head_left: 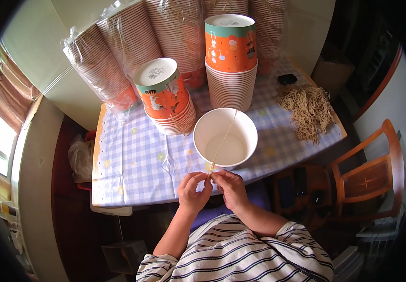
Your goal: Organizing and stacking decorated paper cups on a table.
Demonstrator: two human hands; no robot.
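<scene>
A white paper bucket (203, 136) stands upright, mouth up, near the table's front edge. A thin tan string (225, 136) stretches across its mouth from the far rim to the near side. Just in front of the bucket, my left hand (194, 191) and my right hand (230, 187) meet with fingertips pinched on the string's near end. Whether the string is knotted there is too small to tell. Behind the bucket are two stacks of upside-down orange and green buckets, a shorter one (165, 96) at left and a taller one (231, 51) at right. Strings hang on the shorter stack's side.
A blue checked tablecloth (137, 164) covers the table. At the right lies a heap of tan strings (308, 110), with a small black object (287, 79) beside it. Plastic-wrapped bucket stacks (132, 37) line the back. A wooden chair (367, 174) stands to the right.
</scene>
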